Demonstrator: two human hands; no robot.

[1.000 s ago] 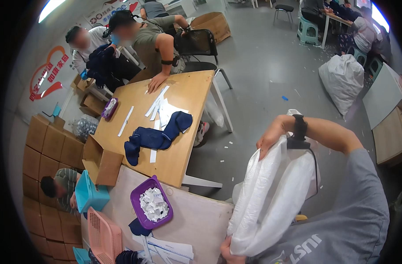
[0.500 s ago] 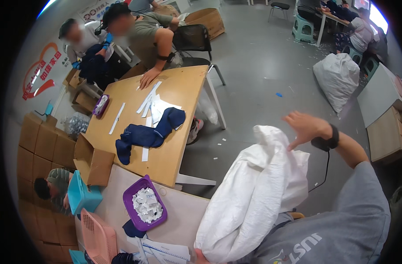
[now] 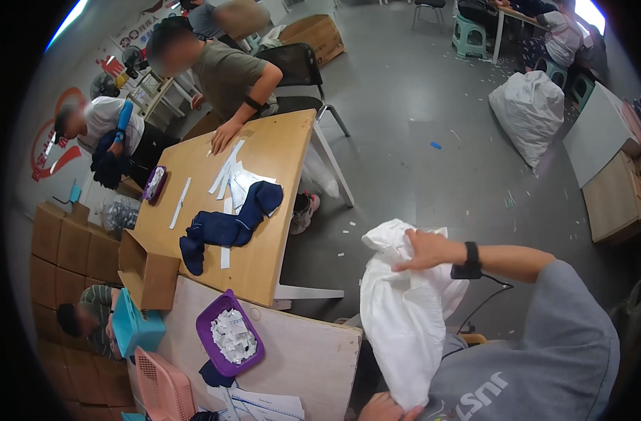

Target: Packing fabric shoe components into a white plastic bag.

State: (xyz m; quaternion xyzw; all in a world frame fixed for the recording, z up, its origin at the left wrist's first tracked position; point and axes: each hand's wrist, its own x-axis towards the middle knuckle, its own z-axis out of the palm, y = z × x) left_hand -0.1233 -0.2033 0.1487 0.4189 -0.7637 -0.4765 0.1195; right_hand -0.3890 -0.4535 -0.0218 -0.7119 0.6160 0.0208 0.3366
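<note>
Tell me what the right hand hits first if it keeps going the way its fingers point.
The right hand points leftward and already lies on the white sack; beyond that fold, probably bare floor, though depth is unclear.

I see my right hand [image 3: 427,250] lying flat on the top of a big white sack [image 3: 403,309] at centre right of the frame, while my left hand [image 3: 382,408] grips its lower end at the bottom edge. Left of the sack stands a pale table [image 3: 313,358] with a purple tray [image 3: 209,328] of white scraps. Dark blue socks [image 3: 226,224] lie on the wooden table [image 3: 278,151] in the upper left, where another person's hand [image 3: 225,135] rests.
</note>
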